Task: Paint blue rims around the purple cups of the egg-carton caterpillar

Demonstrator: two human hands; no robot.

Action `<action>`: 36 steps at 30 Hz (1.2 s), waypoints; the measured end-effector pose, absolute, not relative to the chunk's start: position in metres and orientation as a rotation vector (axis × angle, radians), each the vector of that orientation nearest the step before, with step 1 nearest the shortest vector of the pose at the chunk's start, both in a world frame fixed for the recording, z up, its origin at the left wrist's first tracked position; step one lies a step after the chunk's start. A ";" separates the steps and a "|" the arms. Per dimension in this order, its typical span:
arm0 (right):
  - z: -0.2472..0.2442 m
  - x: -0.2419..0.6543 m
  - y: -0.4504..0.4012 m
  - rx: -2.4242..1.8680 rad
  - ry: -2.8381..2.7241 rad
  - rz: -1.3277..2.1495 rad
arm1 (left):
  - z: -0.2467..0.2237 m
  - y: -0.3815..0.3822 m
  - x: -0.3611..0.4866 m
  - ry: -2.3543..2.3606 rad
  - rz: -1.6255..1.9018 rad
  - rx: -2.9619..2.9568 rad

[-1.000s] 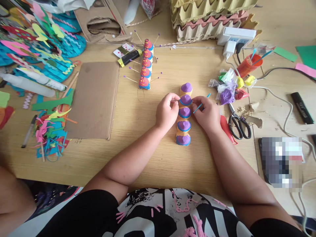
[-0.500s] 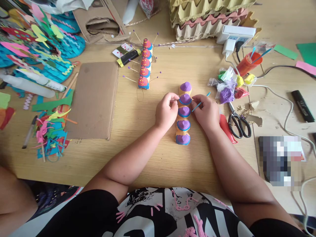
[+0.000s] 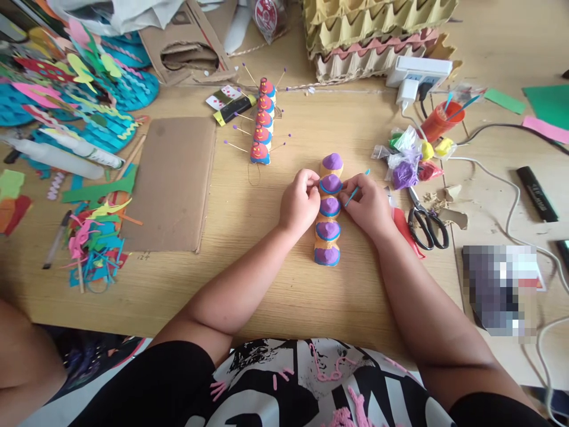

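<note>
The purple-topped strip (image 3: 329,206) lies between the left fingers (image 3: 310,175) and right fingers (image 3: 354,182).

Matt, clay-like purple caps (image 3: 329,204), smooth wood-grain tabletop (image 3: 253,276), matt cardboard sheet (image 3: 171,184), rough pulp egg trays (image 3: 377,29), smooth white plastic power strip (image 3: 420,68), shiny orange plastic cup (image 3: 440,123)

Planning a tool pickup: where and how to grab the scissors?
Likely by the black handles, from the near side: their loops lie nearest the camera, while the blades point away toward the plastic bags. A red item sits close on the left.
</note>
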State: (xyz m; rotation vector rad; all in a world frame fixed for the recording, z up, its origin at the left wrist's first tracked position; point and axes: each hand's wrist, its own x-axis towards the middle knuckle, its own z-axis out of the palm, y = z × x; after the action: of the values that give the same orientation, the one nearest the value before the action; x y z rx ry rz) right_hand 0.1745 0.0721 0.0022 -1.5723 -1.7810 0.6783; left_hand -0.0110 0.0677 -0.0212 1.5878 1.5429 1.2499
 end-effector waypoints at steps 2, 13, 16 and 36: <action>0.001 0.176 0.072 -1.510 -1.692 0.775 | -0.023 0.069 -0.011 1.486 1.299 1.541; -0.001 0.182 0.076 -1.203 -1.448 1.063 | 0.001 0.066 -0.009 1.016 1.241 0.931; 0.002 0.182 0.075 -1.205 -1.458 1.071 | 0.005 0.065 -0.011 0.885 1.097 0.691; 0.007 0.175 0.070 -1.147 -1.147 0.764 | 0.011 0.066 -0.015 0.793 1.036 0.539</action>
State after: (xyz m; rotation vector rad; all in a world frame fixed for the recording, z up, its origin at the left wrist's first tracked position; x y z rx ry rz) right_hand 0.1754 0.0700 0.0066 -1.1467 -1.1473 0.7639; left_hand -0.0145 0.0656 0.0105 0.5389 0.7933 1.0364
